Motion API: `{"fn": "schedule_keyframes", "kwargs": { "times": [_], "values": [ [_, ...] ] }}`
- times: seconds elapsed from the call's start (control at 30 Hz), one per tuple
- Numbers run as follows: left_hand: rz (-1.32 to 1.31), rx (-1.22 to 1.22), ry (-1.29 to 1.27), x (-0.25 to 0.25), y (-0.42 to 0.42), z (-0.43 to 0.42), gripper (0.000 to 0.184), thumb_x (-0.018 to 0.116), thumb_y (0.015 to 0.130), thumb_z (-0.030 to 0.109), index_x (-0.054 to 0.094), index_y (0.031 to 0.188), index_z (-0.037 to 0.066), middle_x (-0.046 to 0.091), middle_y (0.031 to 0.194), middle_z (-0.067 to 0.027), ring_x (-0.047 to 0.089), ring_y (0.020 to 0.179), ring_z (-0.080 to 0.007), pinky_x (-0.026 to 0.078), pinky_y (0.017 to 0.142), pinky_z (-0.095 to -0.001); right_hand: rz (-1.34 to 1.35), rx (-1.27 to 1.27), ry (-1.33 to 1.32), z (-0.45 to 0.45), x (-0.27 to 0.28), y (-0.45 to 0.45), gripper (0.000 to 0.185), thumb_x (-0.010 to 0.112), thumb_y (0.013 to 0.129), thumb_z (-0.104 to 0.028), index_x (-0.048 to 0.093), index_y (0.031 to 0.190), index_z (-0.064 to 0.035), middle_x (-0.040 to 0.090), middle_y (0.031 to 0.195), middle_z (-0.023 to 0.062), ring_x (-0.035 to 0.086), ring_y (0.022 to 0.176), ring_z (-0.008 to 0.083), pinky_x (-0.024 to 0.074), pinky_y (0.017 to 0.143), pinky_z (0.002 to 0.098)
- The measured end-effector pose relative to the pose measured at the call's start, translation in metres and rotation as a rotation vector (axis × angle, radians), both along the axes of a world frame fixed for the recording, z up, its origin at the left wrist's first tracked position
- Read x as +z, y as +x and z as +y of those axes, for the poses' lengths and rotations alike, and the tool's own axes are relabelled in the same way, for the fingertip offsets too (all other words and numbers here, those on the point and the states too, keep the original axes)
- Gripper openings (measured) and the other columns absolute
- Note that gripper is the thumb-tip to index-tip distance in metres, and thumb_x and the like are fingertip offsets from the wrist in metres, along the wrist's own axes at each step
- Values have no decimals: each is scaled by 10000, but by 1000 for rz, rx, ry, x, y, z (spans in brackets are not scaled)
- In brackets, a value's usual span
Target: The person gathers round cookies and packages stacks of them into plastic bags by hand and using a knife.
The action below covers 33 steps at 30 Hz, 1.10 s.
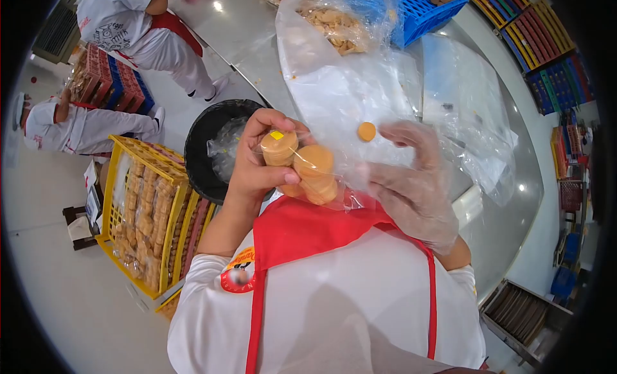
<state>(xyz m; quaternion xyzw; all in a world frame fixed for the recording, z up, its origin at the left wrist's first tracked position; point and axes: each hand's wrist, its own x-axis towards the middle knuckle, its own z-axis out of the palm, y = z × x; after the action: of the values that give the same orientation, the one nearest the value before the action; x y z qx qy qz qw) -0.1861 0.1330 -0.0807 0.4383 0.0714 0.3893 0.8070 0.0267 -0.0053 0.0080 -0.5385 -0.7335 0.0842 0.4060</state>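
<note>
My bare left hand is wrapped round a clear plastic bag of round, light brown biscuits, stacked in columns, with a small yellow label on one end. To the right, my right hand wears a thin clear glove. Its fingers are spread near the loose end of the bag, and some are blurred by motion. Just beyond its fingertips, a single round biscuit lies on a white plastic sheet over the metal table.
A large bag of biscuits and a blue crate stand at the table's far side. A black bin and yellow crates of packed biscuits are at left. Two people are beyond. More plastic lies at right.
</note>
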Motion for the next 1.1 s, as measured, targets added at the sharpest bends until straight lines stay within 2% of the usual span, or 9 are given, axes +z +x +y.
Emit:
{"fn": "schedule_keyframes", "kwargs": {
  "times": [0.1,0.2,0.3,0.4,0.6,0.7,0.9,1.0,1.1],
  "values": [
    [89,-5,-26,2,2,-5,650,842,582,-18,530,1145,73,630,1089,-105,631,1067,-213,498,959,-351,-46,12,-13,10,-7,0,291,708,831,-171,734,1120,-150,547,1296,165,545,1125,320,470,941,411],
    [153,3,-3,0,6,-7,627,833,614,-21,525,1154,63,619,1093,-85,629,1059,-190,499,957,-338,15,53,-190,14,1,-3,325,711,844,-182,720,1167,-151,543,1304,177,543,1132,333,470,951,426],
    [188,-4,-44,2,9,-9,597,819,646,-27,524,1158,57,606,1097,-69,624,1056,-172,501,951,-325,235,109,-318,15,-8,-5,362,724,847,-209,703,1203,-150,546,1299,184,541,1131,340,463,962,420],
    [239,-20,-85,0,9,-8,574,804,666,-37,525,1158,60,598,1100,-61,621,1055,-168,502,945,-320,171,66,-351,16,-15,-5,384,737,850,-185,693,1227,-132,524,1318,136,521,1169,298,446,973,390],
    [244,-71,-170,-3,10,-9,555,780,671,-62,530,1149,65,604,1087,-58,621,1041,-164,510,920,-319,108,85,-386,21,-25,-1,424,757,825,-158,683,1241,-137,549,1232,118,575,1059,268,484,925,363],
    [231,-79,-214,-4,11,-9,555,773,662,-55,526,1146,60,620,1058,-69,633,1014,-172,516,904,-317,122,35,-285,21,-24,-4,369,771,790,-202,712,1147,-131,598,1131,102,582,1052,284,488,899,385],
    [173,-99,-293,-8,16,-7,536,760,667,-57,533,1139,61,651,1018,-94,656,972,-202,530,897,-339,-62,-16,21,20,-35,3,384,798,728,-139,702,1097,-95,598,1092,109,608,954,273,512,822,375],
    [98,-58,-276,-20,8,8,529,745,668,-22,527,1145,50,663,1007,-124,670,939,-241,554,870,-371,133,-139,-12,4,-27,22,347,777,719,-99,702,1057,-72,600,1092,112,607,924,262,508,809,360],
    [71,97,-258,-25,-11,23,538,741,672,11,512,1157,48,655,1010,-133,673,952,-276,565,870,-403,492,-376,-28,-6,-53,51,280,746,722,-80,706,996,-41,602,1088,117,611,926,263,506,795,347]
  ]
}}
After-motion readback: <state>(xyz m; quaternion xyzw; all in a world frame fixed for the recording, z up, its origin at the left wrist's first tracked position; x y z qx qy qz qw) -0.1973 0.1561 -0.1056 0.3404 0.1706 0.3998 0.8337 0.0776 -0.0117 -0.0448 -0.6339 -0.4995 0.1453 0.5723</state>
